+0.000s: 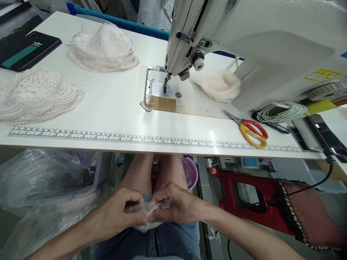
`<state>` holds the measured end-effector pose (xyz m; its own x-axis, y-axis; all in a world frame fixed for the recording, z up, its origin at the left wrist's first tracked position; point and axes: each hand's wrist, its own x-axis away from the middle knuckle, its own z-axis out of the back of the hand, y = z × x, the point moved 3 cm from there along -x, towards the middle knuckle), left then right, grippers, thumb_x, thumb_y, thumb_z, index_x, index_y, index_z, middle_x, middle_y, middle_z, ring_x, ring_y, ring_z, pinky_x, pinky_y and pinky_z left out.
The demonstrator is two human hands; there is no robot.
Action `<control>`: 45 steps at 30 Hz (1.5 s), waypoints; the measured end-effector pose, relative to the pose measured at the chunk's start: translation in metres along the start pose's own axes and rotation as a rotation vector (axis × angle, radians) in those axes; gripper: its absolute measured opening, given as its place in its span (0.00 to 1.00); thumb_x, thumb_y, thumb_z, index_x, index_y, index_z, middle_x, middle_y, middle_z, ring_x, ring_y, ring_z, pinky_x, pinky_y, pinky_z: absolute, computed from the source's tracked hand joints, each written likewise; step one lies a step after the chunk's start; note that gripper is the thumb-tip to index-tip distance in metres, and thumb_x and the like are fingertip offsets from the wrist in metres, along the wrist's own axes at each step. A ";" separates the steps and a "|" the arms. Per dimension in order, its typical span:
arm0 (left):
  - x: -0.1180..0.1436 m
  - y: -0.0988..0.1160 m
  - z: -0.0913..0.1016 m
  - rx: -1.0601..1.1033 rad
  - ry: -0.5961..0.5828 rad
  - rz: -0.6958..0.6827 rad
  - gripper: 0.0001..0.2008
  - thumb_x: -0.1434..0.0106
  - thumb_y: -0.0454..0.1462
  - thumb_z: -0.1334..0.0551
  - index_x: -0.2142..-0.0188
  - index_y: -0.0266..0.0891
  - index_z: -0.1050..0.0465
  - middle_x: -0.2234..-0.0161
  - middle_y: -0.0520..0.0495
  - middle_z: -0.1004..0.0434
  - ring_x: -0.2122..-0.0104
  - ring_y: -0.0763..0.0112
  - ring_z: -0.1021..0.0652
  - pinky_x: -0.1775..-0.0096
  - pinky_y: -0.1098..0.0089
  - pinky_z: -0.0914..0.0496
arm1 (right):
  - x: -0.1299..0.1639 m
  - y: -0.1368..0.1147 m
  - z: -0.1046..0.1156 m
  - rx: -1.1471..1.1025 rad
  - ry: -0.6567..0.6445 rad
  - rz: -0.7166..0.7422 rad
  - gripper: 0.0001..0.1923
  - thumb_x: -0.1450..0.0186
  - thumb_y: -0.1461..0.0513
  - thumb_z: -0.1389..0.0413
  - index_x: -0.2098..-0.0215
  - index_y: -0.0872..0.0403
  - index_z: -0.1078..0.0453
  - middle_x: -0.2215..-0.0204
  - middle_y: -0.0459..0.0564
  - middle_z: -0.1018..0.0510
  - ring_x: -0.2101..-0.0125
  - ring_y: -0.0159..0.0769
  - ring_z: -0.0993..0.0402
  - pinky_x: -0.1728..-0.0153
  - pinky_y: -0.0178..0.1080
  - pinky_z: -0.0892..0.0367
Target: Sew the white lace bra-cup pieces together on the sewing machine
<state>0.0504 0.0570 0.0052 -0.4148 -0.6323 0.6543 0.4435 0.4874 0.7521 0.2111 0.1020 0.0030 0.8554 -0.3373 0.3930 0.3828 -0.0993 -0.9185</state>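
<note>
From the head camera we see our left hand (pixel 119 213) and right hand (pixel 176 206) down in our lap, below the table (pixel 114 108) edge, both pinched shut on a small white lace piece (pixel 148 213) held between them. It looks light, limp and easily frayed, so we judge it best taken by its edges with the fingertips. On the table lie lace stacks (pixel 104 48), scissors (pixel 249 128) and the sewing machine (pixel 244 39).

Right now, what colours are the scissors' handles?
On the scissors, one handle is red, the other yellow; the head view shows them best.
</note>
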 end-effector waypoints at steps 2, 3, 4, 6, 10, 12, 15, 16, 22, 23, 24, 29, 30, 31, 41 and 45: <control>0.001 -0.001 0.000 -0.004 0.027 0.009 0.11 0.47 0.40 0.37 0.80 0.37 0.33 0.80 0.57 0.42 0.77 0.76 0.40 0.74 0.75 0.47 | 0.002 0.002 0.002 -0.022 0.021 -0.021 0.13 0.42 0.56 0.40 0.66 0.60 0.25 0.79 0.42 0.30 0.78 0.26 0.38 0.79 0.27 0.45; 0.001 -0.002 0.000 -0.004 0.034 0.013 0.11 0.47 0.40 0.38 0.80 0.37 0.33 0.80 0.57 0.42 0.77 0.76 0.40 0.74 0.75 0.47 | 0.004 0.004 0.003 -0.036 0.032 -0.028 0.12 0.43 0.57 0.40 0.66 0.60 0.25 0.78 0.43 0.29 0.77 0.26 0.36 0.78 0.27 0.43; 0.002 -0.004 0.000 -0.003 0.040 0.015 0.11 0.47 0.41 0.38 0.79 0.37 0.33 0.80 0.57 0.42 0.77 0.76 0.40 0.74 0.75 0.47 | 0.005 0.006 0.003 -0.050 0.041 -0.035 0.12 0.43 0.58 0.39 0.66 0.59 0.25 0.77 0.44 0.28 0.76 0.27 0.35 0.76 0.28 0.42; 0.005 -0.007 0.000 0.006 0.047 0.023 0.11 0.47 0.41 0.38 0.79 0.37 0.33 0.80 0.57 0.42 0.77 0.76 0.40 0.74 0.75 0.48 | 0.006 0.010 0.003 -0.067 0.052 -0.046 0.11 0.43 0.58 0.39 0.66 0.59 0.25 0.75 0.44 0.27 0.75 0.28 0.34 0.75 0.28 0.41; 0.006 -0.006 -0.001 0.025 0.017 0.032 0.09 0.47 0.41 0.37 0.75 0.36 0.29 0.79 0.57 0.42 0.76 0.75 0.39 0.73 0.75 0.47 | 0.005 0.012 0.000 -0.047 0.046 -0.046 0.12 0.43 0.58 0.39 0.66 0.58 0.25 0.77 0.44 0.28 0.76 0.27 0.36 0.76 0.28 0.42; 0.005 -0.003 -0.002 0.036 -0.020 0.015 0.09 0.48 0.41 0.36 0.71 0.37 0.26 0.77 0.56 0.38 0.74 0.73 0.37 0.72 0.76 0.46 | 0.004 0.010 -0.001 -0.036 0.039 -0.033 0.12 0.43 0.58 0.39 0.66 0.59 0.25 0.78 0.43 0.29 0.77 0.26 0.37 0.77 0.27 0.43; 0.001 -0.001 -0.005 0.047 -0.012 -0.005 0.10 0.48 0.41 0.35 0.71 0.36 0.25 0.77 0.55 0.37 0.74 0.73 0.36 0.72 0.76 0.45 | 0.003 0.007 -0.001 -0.018 0.040 -0.015 0.11 0.42 0.58 0.40 0.66 0.59 0.25 0.78 0.43 0.29 0.77 0.26 0.37 0.78 0.27 0.44; 0.000 -0.001 -0.005 0.046 0.006 -0.009 0.09 0.48 0.41 0.36 0.73 0.35 0.25 0.77 0.55 0.37 0.74 0.74 0.36 0.72 0.75 0.46 | 0.004 0.006 0.000 -0.002 0.048 -0.004 0.11 0.42 0.58 0.40 0.66 0.59 0.25 0.78 0.43 0.29 0.77 0.26 0.37 0.78 0.27 0.44; -0.005 -0.004 -0.009 0.061 0.045 -0.041 0.10 0.48 0.38 0.36 0.82 0.35 0.28 0.79 0.57 0.43 0.77 0.76 0.39 0.74 0.75 0.47 | 0.005 0.012 0.001 0.097 0.049 0.045 0.17 0.39 0.52 0.44 0.67 0.59 0.25 0.78 0.45 0.29 0.73 0.30 0.35 0.74 0.29 0.42; -0.005 -0.005 -0.010 0.073 0.044 -0.043 0.10 0.48 0.38 0.36 0.82 0.35 0.29 0.79 0.57 0.43 0.77 0.76 0.39 0.74 0.75 0.47 | 0.005 0.013 0.001 0.080 0.032 0.045 0.18 0.38 0.51 0.45 0.67 0.59 0.25 0.78 0.45 0.29 0.73 0.30 0.35 0.74 0.29 0.42; -0.006 -0.006 -0.010 0.085 0.041 -0.041 0.10 0.49 0.37 0.36 0.82 0.35 0.29 0.79 0.56 0.43 0.77 0.76 0.38 0.73 0.75 0.47 | 0.005 0.014 0.000 0.058 0.018 0.046 0.19 0.38 0.50 0.46 0.67 0.59 0.25 0.78 0.45 0.28 0.74 0.29 0.35 0.74 0.29 0.42; -0.008 -0.011 -0.012 0.108 0.054 -0.028 0.08 0.49 0.38 0.36 0.80 0.35 0.26 0.79 0.56 0.41 0.77 0.76 0.38 0.74 0.75 0.46 | 0.004 0.014 0.000 0.025 0.110 0.019 0.25 0.53 0.47 0.36 0.67 0.57 0.27 0.77 0.43 0.30 0.74 0.29 0.36 0.74 0.29 0.43; -0.008 -0.011 -0.012 0.107 0.060 -0.028 0.08 0.49 0.38 0.36 0.80 0.35 0.26 0.79 0.56 0.41 0.77 0.76 0.38 0.74 0.75 0.46 | 0.004 0.014 -0.001 0.022 0.131 0.024 0.24 0.54 0.47 0.35 0.69 0.57 0.27 0.78 0.42 0.30 0.75 0.29 0.36 0.74 0.29 0.43; -0.008 -0.010 -0.013 0.105 0.065 -0.024 0.08 0.49 0.38 0.36 0.80 0.35 0.26 0.79 0.56 0.40 0.77 0.76 0.38 0.74 0.75 0.46 | 0.004 0.014 -0.002 0.009 0.141 0.034 0.23 0.52 0.46 0.36 0.70 0.57 0.27 0.79 0.42 0.31 0.76 0.28 0.37 0.75 0.29 0.44; -0.006 -0.008 -0.016 0.043 0.115 -0.032 0.13 0.46 0.40 0.38 0.82 0.35 0.32 0.80 0.57 0.43 0.77 0.76 0.39 0.74 0.74 0.47 | 0.001 0.027 -0.010 -0.416 0.121 0.011 0.24 0.47 0.46 0.39 0.76 0.60 0.31 0.80 0.43 0.32 0.79 0.26 0.40 0.77 0.29 0.43; -0.007 -0.009 -0.016 0.049 0.112 -0.019 0.13 0.46 0.39 0.39 0.83 0.36 0.35 0.80 0.57 0.44 0.77 0.76 0.39 0.74 0.74 0.47 | 0.004 0.026 -0.008 -0.383 0.089 -0.004 0.25 0.43 0.44 0.44 0.74 0.60 0.31 0.79 0.43 0.34 0.78 0.26 0.42 0.77 0.29 0.45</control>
<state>0.0625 0.0475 -0.0074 -0.3300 -0.7040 0.6289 0.3961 0.5014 0.7692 0.2216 0.0906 -0.0192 0.8142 -0.4143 0.4068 0.2137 -0.4376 -0.8734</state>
